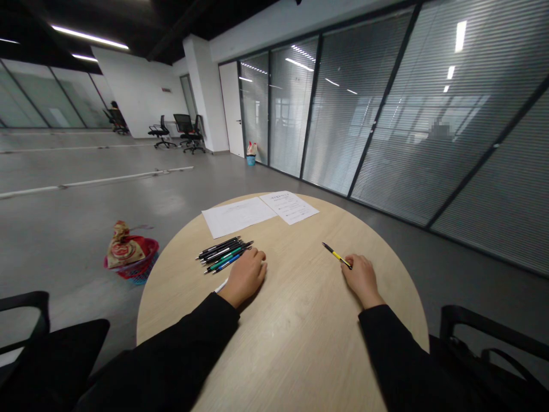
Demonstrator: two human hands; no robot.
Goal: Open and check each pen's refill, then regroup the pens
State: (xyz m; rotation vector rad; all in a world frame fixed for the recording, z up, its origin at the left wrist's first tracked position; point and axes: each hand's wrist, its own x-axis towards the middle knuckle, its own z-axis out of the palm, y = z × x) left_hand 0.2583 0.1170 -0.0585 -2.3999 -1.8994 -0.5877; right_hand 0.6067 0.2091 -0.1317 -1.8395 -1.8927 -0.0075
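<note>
My left hand [246, 276] rests on the round wooden table [300, 343], fingers curled down, right beside a bundle of several pens [225, 254] with black, green and blue barrels; a white thing peeks out under its wrist. My right hand [362, 277] lies closed on the near end of a yellow and black pen [337, 255] that points away to the upper left. Two white printed sheets [259, 212] lie side by side at the far edge of the table.
Black chairs stand at the near left [38, 343] and near right [489, 337]. A red basket with a bag [128, 254] sits on the floor to the left. A glass partition wall [407, 126] with blinds runs along the right. Office chairs [180, 131] stand far back.
</note>
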